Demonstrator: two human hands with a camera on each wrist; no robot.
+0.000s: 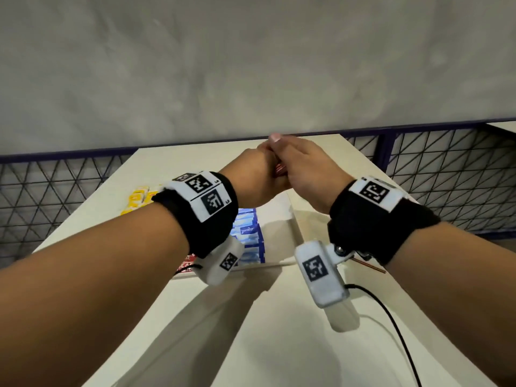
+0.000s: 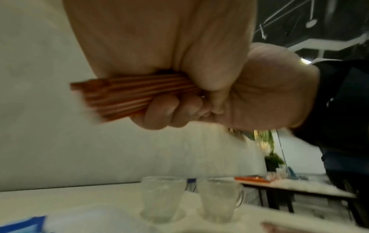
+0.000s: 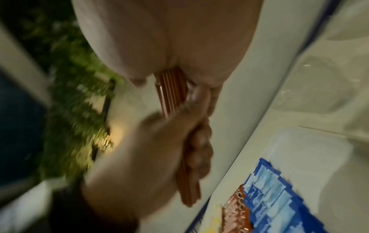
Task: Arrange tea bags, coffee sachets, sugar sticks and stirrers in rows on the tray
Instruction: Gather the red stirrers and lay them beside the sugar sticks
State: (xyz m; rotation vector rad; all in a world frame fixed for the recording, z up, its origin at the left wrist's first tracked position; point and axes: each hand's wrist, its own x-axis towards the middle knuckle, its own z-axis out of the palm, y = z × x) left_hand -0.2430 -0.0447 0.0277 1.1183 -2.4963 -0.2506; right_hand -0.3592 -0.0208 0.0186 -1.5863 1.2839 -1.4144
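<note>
Seen from below, the left hand (image 2: 151, 39) and the right hand (image 2: 249, 94) meet around a bundle of thin orange stirrers (image 2: 127, 96), fingers curled round it, its blurred loose end pointing left. Beneath the hands, two clear glass cups (image 2: 159, 198) stand side by side on a pale table (image 2: 69, 200). A blue packet (image 2: 24, 225) shows at the bottom left corner.

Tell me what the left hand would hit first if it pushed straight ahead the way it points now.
Probably the right hand: the left hand meets it around the bundle of thin orange-red stirrers both grip. Beyond lies the white table; depth is unclear.
</note>
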